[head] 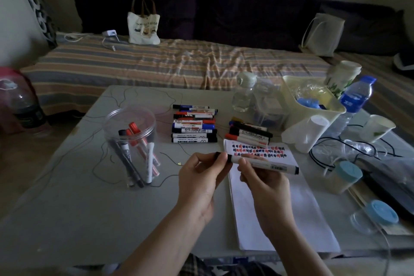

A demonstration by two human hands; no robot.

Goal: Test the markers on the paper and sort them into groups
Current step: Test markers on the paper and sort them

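My right hand (259, 177) grips the white barrel of a black-ended marker (268, 164) held level above the paper (280, 208). My left hand (201, 175) pinches the marker's black cap (220, 155) at its left end; whether the cap is on or off I cannot tell. The paper's top shows rows of red, blue and black test marks (262, 151). A row of sorted markers (194, 123) lies at mid-table, and a smaller group (248, 133) lies above the paper. A clear jar (132, 141) on the left holds several more markers.
A cream bin (311, 105), bottles (243, 92), paper cups (378, 126), blue-lidded containers (345, 176) and black cables (331, 152) crowd the table's right side. A thin wire (107, 163) loops round the jar. A striped bed with a tote bag (143, 27) lies beyond the table.
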